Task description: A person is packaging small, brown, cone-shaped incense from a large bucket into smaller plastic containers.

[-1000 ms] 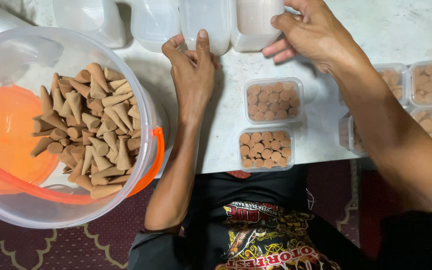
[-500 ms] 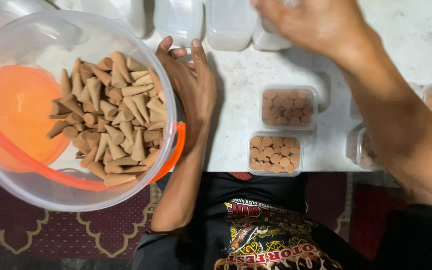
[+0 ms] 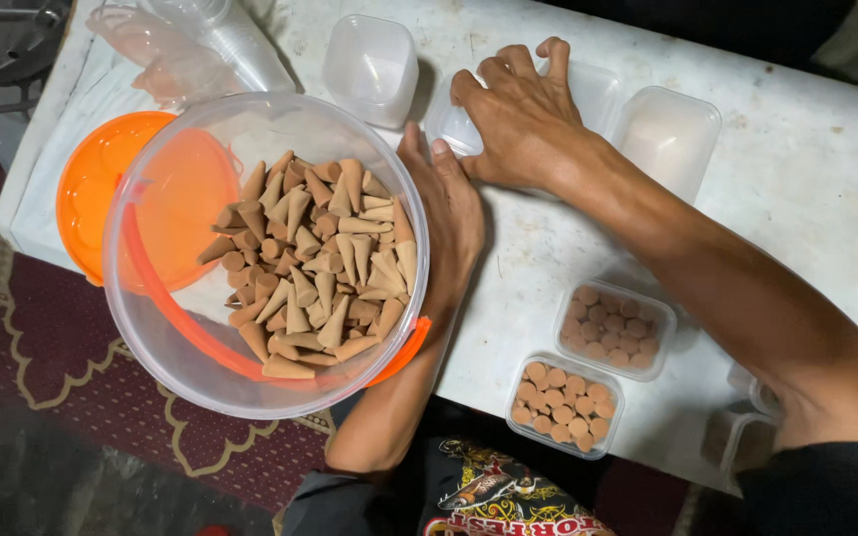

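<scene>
A clear plastic bucket (image 3: 151, 328) with an orange handle holds a heap of brown cones (image 3: 320, 258). It sits at the near left edge of the white table (image 3: 806, 199). My left hand (image 3: 449, 208) lies flat with fingers extended, pressed against the bucket's right wall. My right hand (image 3: 523, 119) reaches across to the back of the table. Its fingers are curled over an empty clear container (image 3: 593, 89), gripping it.
An orange lid (image 3: 91, 199) lies behind the bucket. Two more empty clear containers (image 3: 369, 69) (image 3: 669, 139) stand at the back. Two small containers filled with cones (image 3: 615, 329) (image 3: 565, 404) sit near the front edge. Stacked clear cups (image 3: 211, 40) lie far left. A patterned rug (image 3: 52, 367) is below.
My right hand has come down onto an empty container at the back. My left hand stays beside the bucket, now against its wall. The view has shifted right and down.
</scene>
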